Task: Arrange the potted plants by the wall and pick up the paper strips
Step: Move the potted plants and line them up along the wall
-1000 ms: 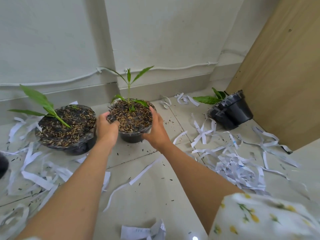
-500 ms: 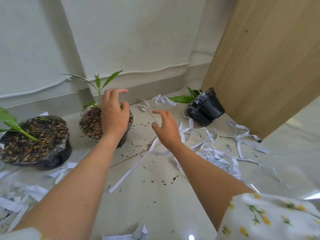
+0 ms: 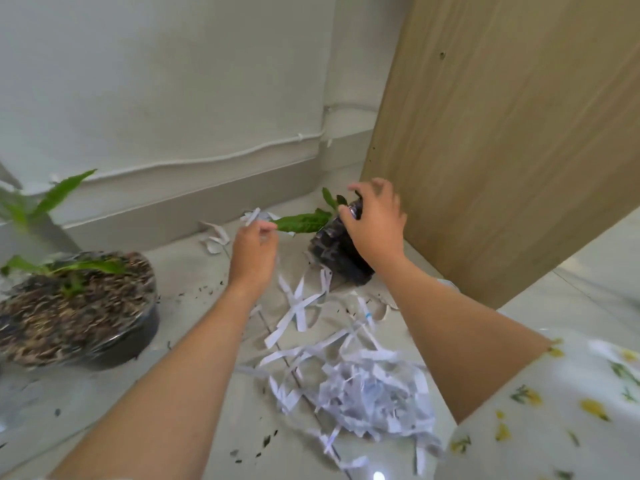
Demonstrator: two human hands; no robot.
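Observation:
A small black pot (image 3: 334, 252) lies tipped on its side against the wooden panel, its green leaves (image 3: 304, 221) pointing left. My right hand (image 3: 375, 226) is over its rim, fingers spread and thumb at the rim edge. My left hand (image 3: 254, 251) hovers just left of it, loosely curled fingers at the leaf tip, holding nothing I can make out. A larger pot (image 3: 138, 337) with husk-covered soil and a green plant stands upright at the left. White paper strips (image 3: 363, 386) lie heaped on the floor between my arms.
The wooden panel (image 3: 502, 133) rises at the right and meets the grey wall (image 3: 173, 81) in a corner behind the tipped pot. A baseboard (image 3: 173, 206) and a thin cable run along the wall. More strips (image 3: 214, 237) and soil crumbs are scattered on the floor.
Both hands let go of the upright pot and swung right to the tipped pot in the corner. My view turned right with them, so the leftmost pot is out of sight.

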